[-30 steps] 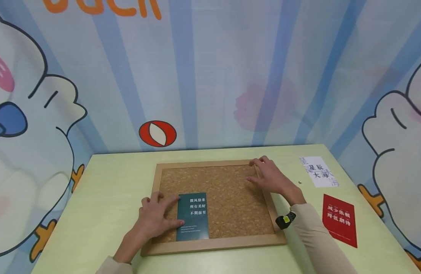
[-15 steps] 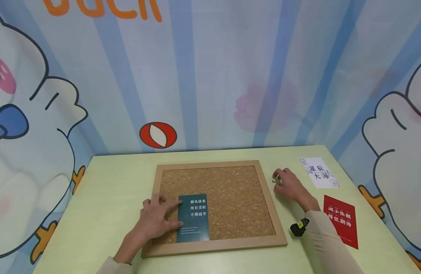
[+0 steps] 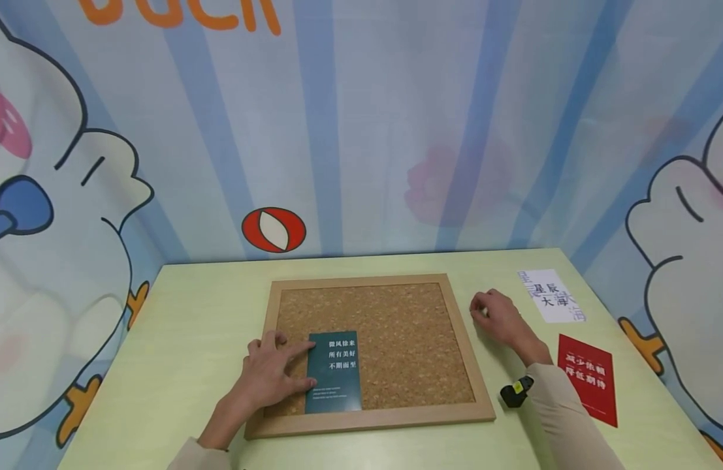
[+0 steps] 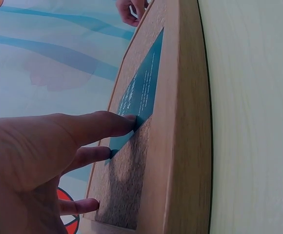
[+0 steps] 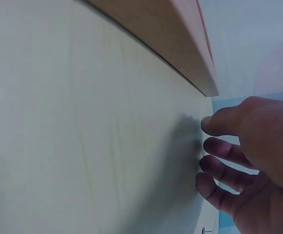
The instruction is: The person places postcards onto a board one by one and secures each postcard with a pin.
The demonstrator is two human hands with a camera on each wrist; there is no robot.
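On the framed corkboard [image 3: 405, 346] lies a dark green card [image 3: 334, 385] with white writing, near the lower left. My left hand [image 3: 266, 373] has its fingers spread at the card's left edge; thumb and index finger press that edge in the left wrist view, and another fingertip [image 4: 90, 204] rests near the frame. To the right of the board, my right hand [image 3: 502, 320] is low over the table, fingers bent and fingertips down at the surface. I cannot tell whether it pinches something small. A small metal piece [image 5: 207, 230] shows at the bottom edge of the right wrist view.
A white card [image 3: 552, 296] with black writing lies at the table's back right. Closer in is a red card [image 3: 593, 391], partly behind the right sleeve. The pale table [image 3: 155, 365] meets a printed cloth backdrop [image 3: 373, 130].
My right hand has left the board's top right corner for the table on the right. A small shiny thing seen at its fingertips half a second ago is now covered. The left hand stays put.
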